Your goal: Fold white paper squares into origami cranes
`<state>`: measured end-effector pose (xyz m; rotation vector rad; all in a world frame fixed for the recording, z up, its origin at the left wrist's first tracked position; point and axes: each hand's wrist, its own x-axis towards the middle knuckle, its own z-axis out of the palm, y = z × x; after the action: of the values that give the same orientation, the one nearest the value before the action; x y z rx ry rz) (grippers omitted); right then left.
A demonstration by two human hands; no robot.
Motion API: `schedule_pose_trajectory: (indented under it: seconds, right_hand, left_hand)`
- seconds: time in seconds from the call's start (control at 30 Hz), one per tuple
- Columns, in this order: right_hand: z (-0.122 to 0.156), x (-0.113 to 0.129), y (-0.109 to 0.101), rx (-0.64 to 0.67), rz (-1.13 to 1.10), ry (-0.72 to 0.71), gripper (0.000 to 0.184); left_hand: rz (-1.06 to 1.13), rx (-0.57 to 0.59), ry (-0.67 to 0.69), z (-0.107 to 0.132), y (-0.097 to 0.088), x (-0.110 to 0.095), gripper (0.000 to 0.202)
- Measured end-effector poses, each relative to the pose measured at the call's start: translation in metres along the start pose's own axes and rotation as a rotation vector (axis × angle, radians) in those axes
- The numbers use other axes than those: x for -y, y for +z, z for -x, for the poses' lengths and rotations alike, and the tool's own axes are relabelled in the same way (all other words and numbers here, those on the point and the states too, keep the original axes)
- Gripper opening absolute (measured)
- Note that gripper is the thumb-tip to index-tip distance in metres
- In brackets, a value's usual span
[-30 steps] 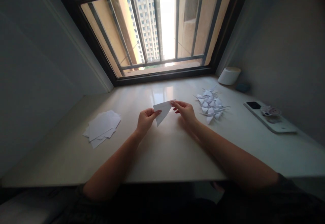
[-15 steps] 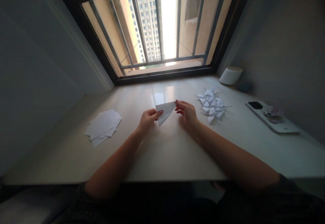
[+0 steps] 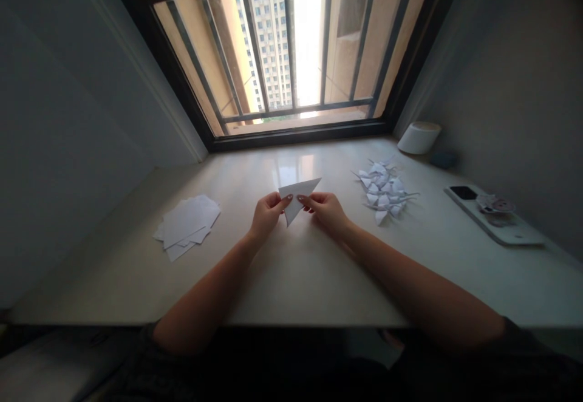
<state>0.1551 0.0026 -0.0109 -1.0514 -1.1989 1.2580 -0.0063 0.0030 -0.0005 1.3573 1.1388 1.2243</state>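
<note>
I hold a white paper triangle [image 3: 301, 190] just above the middle of the pale table [image 3: 291, 274]. My left hand [image 3: 268, 214] pinches its left corner between thumb and fingers. My right hand [image 3: 324, 209] is closed on the paper's lower middle, fingertips close to those of the left hand. The triangle's far tip points right, and its lower tip points down toward me.
A loose stack of white paper sheets [image 3: 187, 224] lies at the left. A pile of folded paper cranes [image 3: 383, 187] sits at the right. Farther right are a white tray with a phone [image 3: 494, 221] and a white roll [image 3: 419, 137] by the barred window [image 3: 291, 56].
My right hand has slid left along the paper from its far right tip to its middle, close to the left hand. The triangle has stayed roughly in place.
</note>
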Motion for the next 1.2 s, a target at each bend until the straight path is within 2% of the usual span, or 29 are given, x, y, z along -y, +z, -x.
schedule_pose_trajectory:
  seconds: [0.1,0.33,0.6,0.8,0.87,1.0,1.2]
  right_hand:
    - [-0.001,0.0,-0.002,0.01,0.002,-0.024,0.041]
    - [-0.003,-0.004,-0.003,-0.006,0.0,-0.062,0.039]
    - [-0.002,-0.002,0.002,-0.085,-0.206,-0.004,0.044]
    - [0.003,-0.004,-0.001,-0.005,-0.016,0.001,0.044]
    - [0.006,-0.005,0.0,0.049,0.04,-0.004,0.044]
    - [0.007,-0.006,0.003,0.09,0.109,-0.018,0.045]
    - [0.006,-0.003,0.006,0.121,0.169,-0.037,0.044]
  left_hand:
    - [0.021,0.024,0.031,-0.001,0.0,0.0,0.036]
    - [-0.051,-0.041,0.069,-0.004,-0.003,-0.001,0.039]
    - [-0.176,0.127,0.04,-0.003,-0.006,0.001,0.035]
    - [-0.039,0.115,0.048,-0.002,-0.005,-0.003,0.032]
    - [0.006,0.093,0.02,0.0,-0.003,-0.004,0.032]
    - [0.112,-0.046,-0.039,0.004,0.004,-0.003,0.033]
    - [0.175,-0.19,-0.004,0.001,0.004,-0.004,0.03]
